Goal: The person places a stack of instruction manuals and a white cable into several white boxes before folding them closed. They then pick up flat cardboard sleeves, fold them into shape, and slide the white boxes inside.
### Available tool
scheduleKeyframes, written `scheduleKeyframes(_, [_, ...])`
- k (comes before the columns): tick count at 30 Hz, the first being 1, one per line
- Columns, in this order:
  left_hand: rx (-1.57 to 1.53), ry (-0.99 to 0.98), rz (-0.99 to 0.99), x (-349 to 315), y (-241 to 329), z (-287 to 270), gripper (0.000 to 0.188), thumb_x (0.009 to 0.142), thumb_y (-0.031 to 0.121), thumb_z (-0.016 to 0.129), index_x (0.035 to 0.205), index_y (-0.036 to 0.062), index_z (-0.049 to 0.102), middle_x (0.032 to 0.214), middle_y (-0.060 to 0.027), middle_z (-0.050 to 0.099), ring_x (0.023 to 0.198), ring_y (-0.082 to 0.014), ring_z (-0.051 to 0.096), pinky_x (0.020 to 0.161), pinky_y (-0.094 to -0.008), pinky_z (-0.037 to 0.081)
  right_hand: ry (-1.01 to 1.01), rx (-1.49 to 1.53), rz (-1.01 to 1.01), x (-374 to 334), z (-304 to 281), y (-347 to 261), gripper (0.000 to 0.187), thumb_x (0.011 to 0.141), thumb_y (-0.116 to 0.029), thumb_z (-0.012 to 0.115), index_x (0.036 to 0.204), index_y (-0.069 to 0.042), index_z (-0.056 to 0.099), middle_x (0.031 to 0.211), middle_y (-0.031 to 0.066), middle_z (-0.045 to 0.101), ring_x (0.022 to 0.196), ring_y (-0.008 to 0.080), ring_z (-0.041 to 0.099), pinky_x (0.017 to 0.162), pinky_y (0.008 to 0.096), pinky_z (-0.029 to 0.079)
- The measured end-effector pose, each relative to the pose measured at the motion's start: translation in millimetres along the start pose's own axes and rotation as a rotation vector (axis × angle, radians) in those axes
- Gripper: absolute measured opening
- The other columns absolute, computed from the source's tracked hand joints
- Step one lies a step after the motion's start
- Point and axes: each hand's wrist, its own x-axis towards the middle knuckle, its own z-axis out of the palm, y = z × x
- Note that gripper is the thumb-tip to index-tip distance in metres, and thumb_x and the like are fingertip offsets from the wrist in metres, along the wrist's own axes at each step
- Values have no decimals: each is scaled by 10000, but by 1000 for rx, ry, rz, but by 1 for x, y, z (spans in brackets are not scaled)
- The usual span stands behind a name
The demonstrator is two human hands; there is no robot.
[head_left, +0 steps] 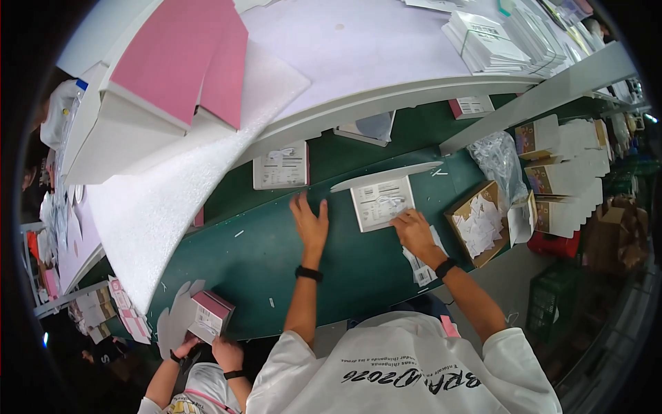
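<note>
An open white box lies on the green tabletop with its lid flap folded back on the far side. Inside it are a printed sheet and a coiled white cable. My right hand has its fingers bent and closed at the box's near right corner. To the left of the box, my left hand is held over the table, fingers spread, with nothing in it. Below my right hand lie white printed slips, partly covered by the wrist.
A carton of white paper slips stands right, beside clear plastic bags and stacked flat boxes. Another open box lies far left of mine. A shelf overhangs the back. At left, a co-worker's hands hold a pink box.
</note>
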Motion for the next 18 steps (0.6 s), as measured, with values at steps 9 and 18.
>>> scheduleKeyframes(9, [373, -346, 94, 61, -50, -8, 281, 883, 240, 622, 1063, 26, 597, 1068, -167, 606, 907, -389, 610, 743, -472, 509, 71, -153, 32, 22, -14, 44, 187, 736, -46, 604, 903, -110, 656, 906, 31, 635, 991, 242, 548, 833, 387, 437])
scheduleKeyframes(18, [252, -195, 151, 7, -23, -25, 150, 886, 157, 603, 894, 8, 615, 913, -192, 613, 819, -417, 592, 676, -459, 481, 26, -246, 160, 60, -32, 93, 230, 746, -49, 616, 957, -130, 656, 1001, 25, 590, 1046, 249, 523, 874, 380, 461])
